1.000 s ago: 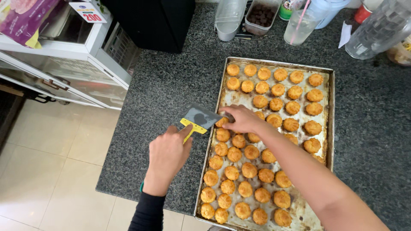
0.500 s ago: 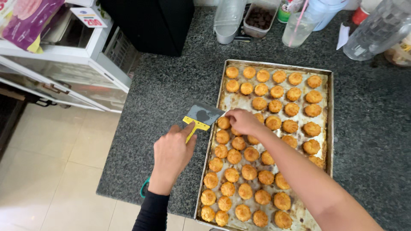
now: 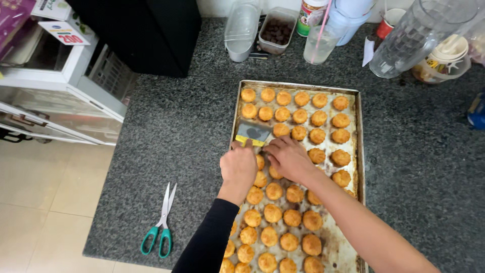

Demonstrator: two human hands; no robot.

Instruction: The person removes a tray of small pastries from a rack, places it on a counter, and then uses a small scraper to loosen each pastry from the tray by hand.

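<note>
Two hands meet over a metal scraper (image 3: 252, 134) with a yellow handle. It lies flat on the baking tray (image 3: 359, 131), near the tray's left edge, in the third row of cookies. The left hand (image 3: 238, 167) has its grip closed on the yellow handle, and this arm wears a black sleeve (image 3: 209, 245). The right hand (image 3: 288, 157) rests just beside it on the cookies; its fingers are bent, but I cannot tell if they hold anything. Many round golden cookies (image 3: 303, 119) sit in rows on the tray. The tray stands on a dark speckled stone surface (image 3: 172, 136). Scissors (image 3: 160, 222) with green handles lie well apart to the left. Behind the tray stand a clear tub of dark bits (image 3: 277, 34), a cup with a pink straw (image 3: 318, 43) and a clear jug (image 3: 414, 35).
</note>
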